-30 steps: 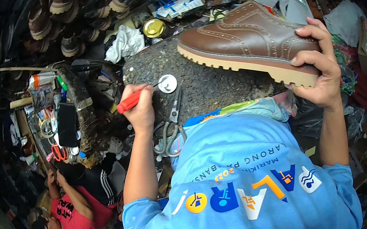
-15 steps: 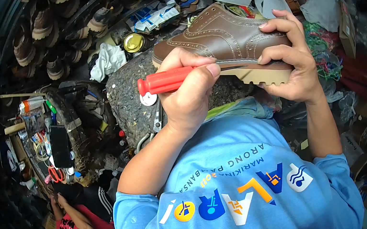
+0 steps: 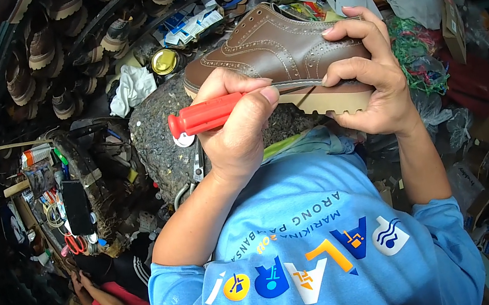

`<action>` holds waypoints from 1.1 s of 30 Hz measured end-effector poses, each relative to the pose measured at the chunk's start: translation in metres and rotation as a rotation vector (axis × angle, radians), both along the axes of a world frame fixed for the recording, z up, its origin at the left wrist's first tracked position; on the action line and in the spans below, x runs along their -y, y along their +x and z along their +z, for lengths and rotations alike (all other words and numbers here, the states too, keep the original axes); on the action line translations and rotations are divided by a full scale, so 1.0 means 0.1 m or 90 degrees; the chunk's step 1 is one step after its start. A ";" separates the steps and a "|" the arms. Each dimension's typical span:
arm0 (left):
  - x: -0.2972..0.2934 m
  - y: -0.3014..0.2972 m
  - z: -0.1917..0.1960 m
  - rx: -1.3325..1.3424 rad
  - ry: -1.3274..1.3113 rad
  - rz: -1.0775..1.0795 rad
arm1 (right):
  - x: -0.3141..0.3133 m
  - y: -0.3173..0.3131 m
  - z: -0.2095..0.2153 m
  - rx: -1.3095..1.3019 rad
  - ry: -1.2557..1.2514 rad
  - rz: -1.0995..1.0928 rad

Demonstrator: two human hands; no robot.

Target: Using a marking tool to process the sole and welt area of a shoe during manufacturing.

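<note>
Red tool (image 3: pixel 203 117) at brown shoe's (image 3: pixel 314 60) sole edge, both hands busy

Left hand (image 3: pixel 234 129) was wrapped around the red tool's handle, thumb and fingers pinched toward its front end. Right hand (image 3: pixel 380 81) was clamped on the heel end of the shoe, fingers over the upper, thumb under the sole (image 3: pixel 339 100). Hands were apart, shoe spanning between them, toe just beyond the left hand. Tip contact: couldn't tell.

Step, by the look of it: tool work along the join of upper and sole. Next move seemed to call for a firm heel grip, tip kept on that line and clear of the right fingers.

Rough block (image 3: pixel 154 132) lay beneath the left hand; white disc (image 3: pixel 184 140) near the handle, nippers (image 3: pixel 198 168) beside the wrist, tin (image 3: pixel 164 62) farther out.
</note>
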State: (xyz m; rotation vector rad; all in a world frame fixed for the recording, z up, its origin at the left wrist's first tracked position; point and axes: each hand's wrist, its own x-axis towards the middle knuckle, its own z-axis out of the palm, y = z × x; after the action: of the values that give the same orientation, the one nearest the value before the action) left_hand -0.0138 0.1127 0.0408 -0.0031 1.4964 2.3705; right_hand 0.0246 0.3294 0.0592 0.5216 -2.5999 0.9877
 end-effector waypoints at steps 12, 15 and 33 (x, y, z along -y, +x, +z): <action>0.02 -0.01 -0.04 -0.029 -0.003 -0.015 | 0.01 0.02 0.00 0.001 -0.007 -0.009; 0.02 -0.02 -0.06 -0.036 -0.010 -0.010 | 0.00 0.02 -0.02 0.000 -0.005 -0.012; -0.03 -0.07 -0.18 -0.031 0.152 0.018 | -0.08 0.01 -0.05 0.022 0.011 -0.016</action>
State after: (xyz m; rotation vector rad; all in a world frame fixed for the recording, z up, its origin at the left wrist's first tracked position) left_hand -0.0205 0.1157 0.0230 0.0921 1.2319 2.5744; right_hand 0.0259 0.3371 0.0539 0.4784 -2.6409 0.9761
